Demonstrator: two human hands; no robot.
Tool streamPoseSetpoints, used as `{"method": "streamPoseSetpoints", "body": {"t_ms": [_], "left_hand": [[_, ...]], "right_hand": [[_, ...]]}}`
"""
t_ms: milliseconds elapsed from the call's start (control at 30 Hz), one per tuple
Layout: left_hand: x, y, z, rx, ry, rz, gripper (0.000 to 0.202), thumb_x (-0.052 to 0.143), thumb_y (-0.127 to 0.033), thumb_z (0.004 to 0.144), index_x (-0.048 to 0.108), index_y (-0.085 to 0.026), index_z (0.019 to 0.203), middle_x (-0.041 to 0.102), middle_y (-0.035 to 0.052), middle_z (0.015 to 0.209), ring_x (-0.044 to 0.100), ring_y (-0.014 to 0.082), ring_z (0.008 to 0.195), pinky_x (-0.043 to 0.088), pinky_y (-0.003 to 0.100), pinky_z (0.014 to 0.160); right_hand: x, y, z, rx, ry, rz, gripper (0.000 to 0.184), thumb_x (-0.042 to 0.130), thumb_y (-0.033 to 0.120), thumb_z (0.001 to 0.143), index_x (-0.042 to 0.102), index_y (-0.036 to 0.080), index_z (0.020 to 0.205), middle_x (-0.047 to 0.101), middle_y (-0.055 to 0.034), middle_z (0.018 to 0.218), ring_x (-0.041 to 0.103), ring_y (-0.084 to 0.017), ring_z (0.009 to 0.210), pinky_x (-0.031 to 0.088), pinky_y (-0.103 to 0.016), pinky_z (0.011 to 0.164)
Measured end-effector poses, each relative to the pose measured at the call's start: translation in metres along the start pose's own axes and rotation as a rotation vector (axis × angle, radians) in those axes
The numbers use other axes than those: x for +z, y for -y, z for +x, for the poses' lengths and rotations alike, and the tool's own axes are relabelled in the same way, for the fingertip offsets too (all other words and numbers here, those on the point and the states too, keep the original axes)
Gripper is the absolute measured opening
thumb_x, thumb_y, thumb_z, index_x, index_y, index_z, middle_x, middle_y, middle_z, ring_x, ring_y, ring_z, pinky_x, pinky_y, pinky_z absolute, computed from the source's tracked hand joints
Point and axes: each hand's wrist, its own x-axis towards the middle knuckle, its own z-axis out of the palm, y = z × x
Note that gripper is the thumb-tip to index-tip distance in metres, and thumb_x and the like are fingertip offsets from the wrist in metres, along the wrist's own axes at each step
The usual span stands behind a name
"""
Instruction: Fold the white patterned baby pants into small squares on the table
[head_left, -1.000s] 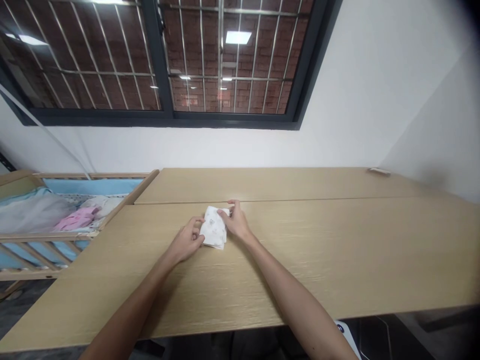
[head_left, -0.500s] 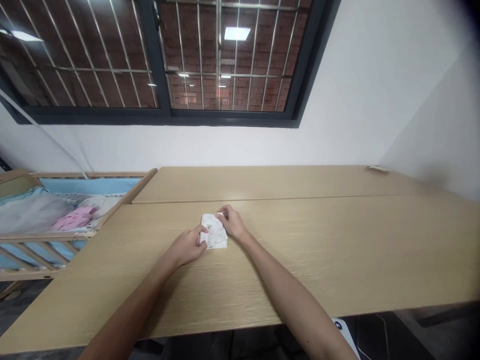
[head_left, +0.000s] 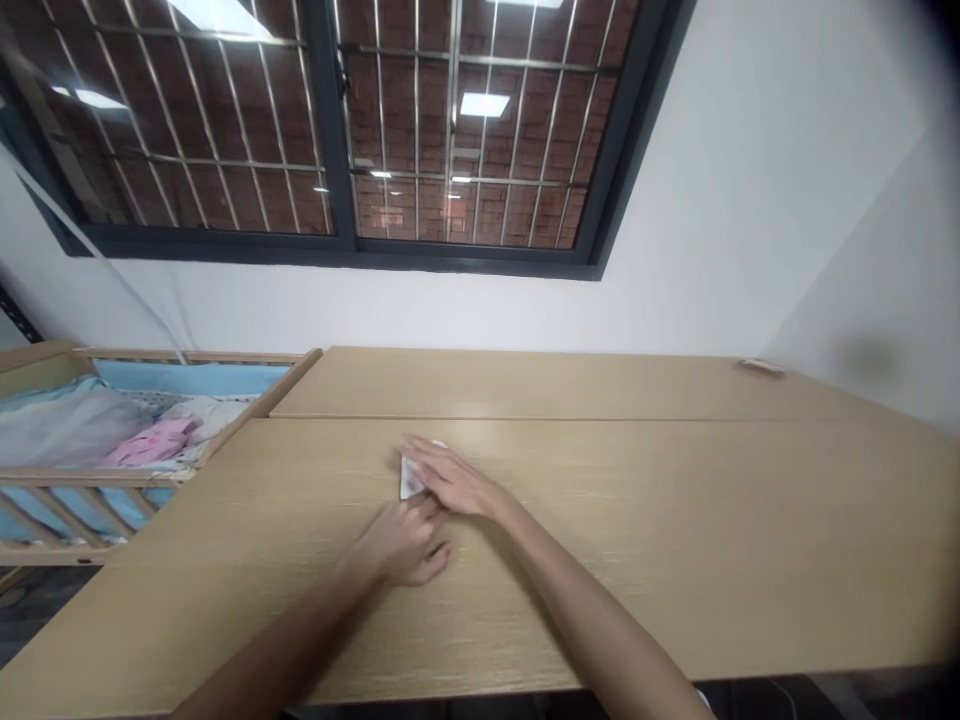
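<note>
A small folded white piece [head_left: 410, 478], paper or thin cloth, lies flat on the wooden tabletop [head_left: 637, 520]. Most of it is covered by my right hand [head_left: 450, 478], which rests palm down across it with the fingers stretched out to the left. My left hand [head_left: 409, 542] is curled just below, knuckles up, its fingers meeting the lower edge of the white piece by my right hand. Its fingertips are partly hidden, so whether they pinch anything does not show.
A wooden cot [head_left: 296, 385] with blue padding and a pink cloth [head_left: 154, 442] adjoins the table on the left. A small flat object [head_left: 761, 367] lies at the back right. Behind rise a white wall and a dark-framed window [head_left: 465, 258] with metal bars.
My right hand has gone from gripping the white piece's right edge to lying flat over it. My left hand has moved down and right, its fingers now curled. The camera view has tilted slightly.
</note>
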Motion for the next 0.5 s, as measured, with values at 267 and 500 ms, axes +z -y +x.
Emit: {"method": "streamPoseSetpoints", "body": {"t_ms": [267, 500], "left_hand": [[0.014, -0.002, -0.002, 0.006, 0.054, 0.054, 0.040, 0.051, -0.037, 0.091, 0.069, -0.012, 0.116, 0.072, 0.0218, 0.107, 0.069, 0.0377, 0.100, 0.057, 0.054, 0.087], [0.018, -0.001, -0.002, 0.014, 0.001, 0.106, 0.050, 0.050, -0.036, 0.090, 0.058, -0.013, 0.134, 0.061, 0.0223, 0.137, 0.061, 0.0375, 0.125, 0.059, 0.050, 0.093]], "right_hand": [[0.010, -0.014, 0.005, 0.045, 0.272, -0.060, 0.045, 0.040, 0.046, 0.108, 0.047, 0.037, 0.151, 0.037, 0.0020, 0.162, 0.028, -0.021, 0.153, 0.020, -0.044, 0.127], [-0.010, -0.063, 0.029, 0.136, 0.244, -0.211, 0.057, 0.032, 0.051, 0.108, 0.032, 0.028, 0.160, 0.023, -0.0032, 0.168, 0.015, -0.021, 0.157, 0.011, -0.046, 0.129]]}}
